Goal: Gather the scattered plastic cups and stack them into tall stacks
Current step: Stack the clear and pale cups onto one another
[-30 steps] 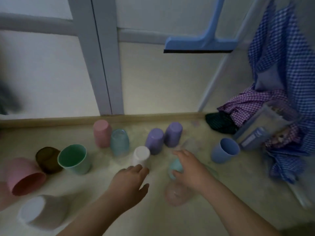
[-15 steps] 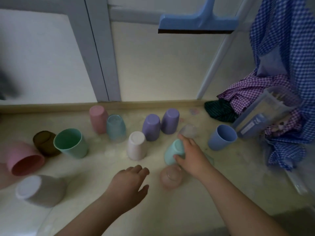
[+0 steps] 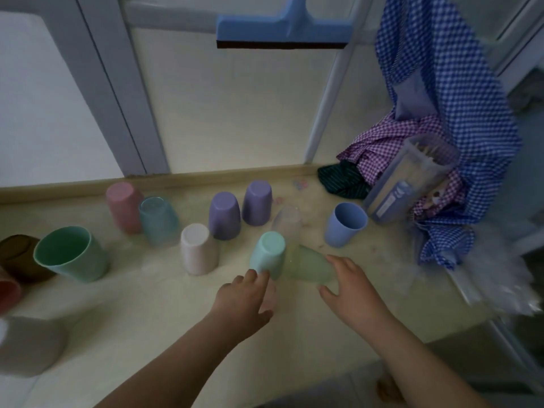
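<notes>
**cupfan:** Any writing you can read? All I spot is a pale label on the clear container (image 3: 412,184) leaning in the checked cloth pile on the right, and it's too blurry to read.

**stackr:** Same, nothing legible. Cups are all over the cream floor (image 3: 147,334). Upside down: pink cup (image 3: 123,210), see-through teal cup (image 3: 159,220), two purple cups (image 3: 225,214) side by side, white cup (image 3: 198,248), mint cup (image 3: 268,254). A clear cup (image 3: 287,220) just behind the mint one is barely visible. Green cup (image 3: 70,254) and blue cup (image 3: 346,223) are tipped, mouths showing.

**cupfan:** Hands?

**stackr:** Left hand (image 3: 244,301) has its fingers loosely spread, tips at the mint cup's base, over a pale pinkish cup I can barely make out. Right hand (image 3: 351,285) is spread around a translucent green cup (image 3: 309,265) lying on its side; can't tell if it's really gripping.

**cupfan:** Anything in the way?

**stackr:** A blue squeegee (image 3: 281,28) hangs above, and the blue checked cloth (image 3: 441,113) crowds the right edge.
</notes>
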Available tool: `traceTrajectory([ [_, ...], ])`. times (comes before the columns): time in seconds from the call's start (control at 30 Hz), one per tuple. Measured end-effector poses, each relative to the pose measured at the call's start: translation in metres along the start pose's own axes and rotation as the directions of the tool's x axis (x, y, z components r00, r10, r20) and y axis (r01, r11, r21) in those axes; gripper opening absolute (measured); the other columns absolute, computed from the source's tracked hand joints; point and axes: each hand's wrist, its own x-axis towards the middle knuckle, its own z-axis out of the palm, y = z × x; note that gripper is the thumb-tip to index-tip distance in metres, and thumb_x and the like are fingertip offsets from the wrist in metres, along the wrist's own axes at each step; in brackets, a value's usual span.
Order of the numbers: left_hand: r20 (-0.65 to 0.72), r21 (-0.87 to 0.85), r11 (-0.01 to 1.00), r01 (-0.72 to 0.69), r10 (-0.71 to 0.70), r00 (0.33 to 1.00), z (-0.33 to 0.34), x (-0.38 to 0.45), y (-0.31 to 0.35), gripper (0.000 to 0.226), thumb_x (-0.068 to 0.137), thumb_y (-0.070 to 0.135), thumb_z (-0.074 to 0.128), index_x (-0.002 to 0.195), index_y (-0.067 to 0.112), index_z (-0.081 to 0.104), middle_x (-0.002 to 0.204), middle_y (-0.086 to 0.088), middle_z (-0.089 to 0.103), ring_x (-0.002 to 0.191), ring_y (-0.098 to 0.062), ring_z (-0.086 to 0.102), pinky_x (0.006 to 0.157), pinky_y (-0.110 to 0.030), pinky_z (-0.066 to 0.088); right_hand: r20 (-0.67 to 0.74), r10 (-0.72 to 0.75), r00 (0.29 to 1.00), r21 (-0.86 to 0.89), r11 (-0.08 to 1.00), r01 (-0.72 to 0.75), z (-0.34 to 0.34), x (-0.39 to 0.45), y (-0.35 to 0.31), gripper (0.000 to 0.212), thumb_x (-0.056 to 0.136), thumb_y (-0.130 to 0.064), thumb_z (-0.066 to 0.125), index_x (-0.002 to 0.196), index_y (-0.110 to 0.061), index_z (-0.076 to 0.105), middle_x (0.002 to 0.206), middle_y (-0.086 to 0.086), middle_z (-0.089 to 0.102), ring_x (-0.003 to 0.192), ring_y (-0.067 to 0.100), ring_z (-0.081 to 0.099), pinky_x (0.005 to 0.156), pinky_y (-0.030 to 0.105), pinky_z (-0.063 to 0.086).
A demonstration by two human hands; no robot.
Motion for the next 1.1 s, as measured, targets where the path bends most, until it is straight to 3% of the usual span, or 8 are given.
traceTrajectory([
  [0.17, 0.039, -0.015, 0.998, 0.053, -0.053, 0.998, 0.004, 0.004, 0.0, 0.074, 0.08, 0.045, 0.057, 0.137, 0.018, 0.018, 0.124, -0.008, 0.045, 0.105, -0.029, 0.053, 0.081, -0.038, 0.047, 0.028, 0.024, 0.999, -0.009, 1.0, -0.023, 0.005, 0.004, 0.02, 0.064, 0.084, -0.028, 0.062, 0.139, -0.016, 0.032, 0.139, 0.006, 0.042, 0.127, 0.024, 0.04, 0.106, 0.032, 0.035],
  [0.4, -0.085, -0.088, 0.989, 0.121, -0.128, 0.988, -0.013, -0.008, -0.006, 0.078, 0.073, 0.052, 0.063, 0.133, 0.018, 0.026, 0.122, -0.003, 0.051, 0.108, -0.024, 0.052, 0.081, -0.035, 0.045, 0.144, 0.031, 0.989, -0.057, 0.998, -0.022, 0.011, 0.042, 0.024, 0.082, 0.079, -0.027, 0.067, 0.144, -0.017, 0.019, 0.147, 0.01, 0.031, 0.135, 0.027, 0.031, 0.11, 0.036, 0.031],
  [0.5, -0.126, -0.128, 0.981, 0.147, -0.163, 0.978, -0.02, -0.014, -0.009, 0.07, 0.071, 0.049, 0.067, 0.124, 0.016, 0.035, 0.118, -0.003, 0.054, 0.106, -0.025, 0.053, 0.079, -0.034, 0.045, 0.186, 0.048, 0.981, -0.03, 0.999, -0.043, 0.022, 0.052, 0.024, 0.082, 0.074, -0.027, 0.072, 0.141, -0.014, 0.026, 0.141, 0.012, 0.039, 0.13, 0.028, 0.039, 0.107, 0.037, 0.036],
  [0.63, -0.181, -0.161, 0.975, 0.153, -0.181, 0.967, -0.023, -0.019, -0.011, 0.066, 0.066, 0.045, 0.072, 0.118, 0.016, 0.043, 0.11, -0.005, 0.058, 0.1, -0.028, 0.056, 0.074, -0.034, 0.046, 0.178, 0.059, 0.982, 0.04, 0.997, -0.067, 0.035, 0.061, 0.034, 0.07, 0.063, -0.032, 0.077, 0.122, -0.016, 0.043, 0.117, 0.01, 0.054, 0.108, 0.028, 0.058, 0.087, 0.039, 0.05],
  [0.73, -0.199, -0.176, 0.975, 0.136, -0.171, 0.965, -0.022, -0.019, -0.015, 0.069, 0.06, 0.044, 0.077, 0.115, 0.018, 0.044, 0.105, -0.007, 0.062, 0.093, -0.031, 0.06, 0.069, -0.038, 0.049, 0.173, 0.065, 0.983, 0.068, 0.995, -0.078, 0.024, 0.053, 0.028, 0.078, 0.069, -0.026, 0.078, 0.133, -0.013, 0.036, 0.127, 0.01, 0.044, 0.117, 0.027, 0.05, 0.097, 0.033, 0.042],
  [0.8, -0.221, -0.185, 0.976, 0.116, -0.157, 0.963, -0.027, -0.018, -0.015, 0.071, 0.058, 0.045, 0.077, 0.113, 0.025, 0.037, 0.105, -0.006, 0.062, 0.092, -0.031, 0.062, 0.068, -0.037, 0.051, 0.145, 0.059, 0.988, 0.105, 0.992, -0.074, 0.01, 0.05, 0.026, 0.078, 0.068, -0.025, 0.08, 0.132, -0.014, 0.038, 0.128, 0.009, 0.041, 0.117, 0.024, 0.047, 0.094, 0.027, 0.038],
  [0.9, -0.27, -0.229, 0.964, 0.133, -0.195, 0.943, -0.043, -0.018, -0.015, 0.074, 0.06, 0.045, 0.077, 0.119, 0.02, 0.043, 0.113, -0.005, 0.061, 0.098, -0.03, 0.06, 0.074, -0.036, 0.051, 0.085, 0.014, 0.996, 0.132, 0.991, -0.025, -0.024, 0.044, 0.018, 0.073, 0.066, -0.03, 0.082, 0.127, -0.017, 0.044, 0.115, 0.0, 0.04, 0.11, 0.016, 0.047, 0.086, 0.021, 0.034],
  [1.1, -0.421, -0.321, 0.936, 0.143, -0.276, 0.864, -0.094, -0.034, -0.028, 0.071, 0.059, 0.05, 0.073, 0.115, 0.02, 0.043, 0.111, -0.004, 0.061, 0.096, -0.029, 0.059, 0.07, -0.032, 0.045, -0.122, -0.161, 0.979, 0.154, 0.972, 0.179, -0.089, 0.049, -0.041, 0.073, 0.064, -0.034, 0.082, 0.128, -0.022, 0.047, 0.117, -0.006, 0.046, 0.105, 0.011, 0.047, 0.089, 0.026, 0.039],
])
